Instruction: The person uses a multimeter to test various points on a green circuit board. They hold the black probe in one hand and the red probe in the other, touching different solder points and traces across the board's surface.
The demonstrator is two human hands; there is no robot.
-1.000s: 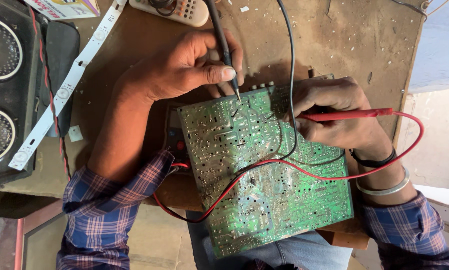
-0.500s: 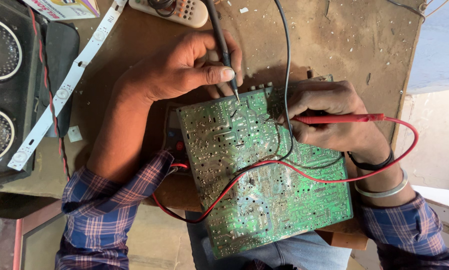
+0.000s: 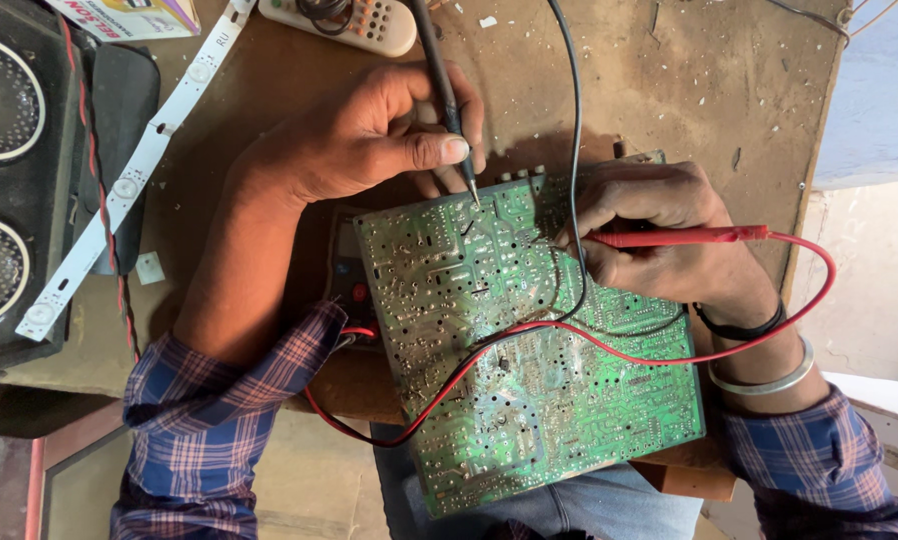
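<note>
Left hand (image 3: 369,140) pinches black probe (image 3: 444,90), tip on board (image 3: 529,350) far edge. Right hand (image 3: 659,240) grips red probe (image 3: 684,237) mid-board. Board overhangs desk (image 3: 669,90) near edge. Risk: a tip slips, bridges 2 joints.

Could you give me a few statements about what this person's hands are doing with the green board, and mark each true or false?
1. The left hand holds a black probe against the circuit board. True.
2. The right hand holds a blue probe. False: the probe is red.
3. A remote lies on the table. True.
4. The right wrist is bare. False: it wears a bangle and a black band.
</note>
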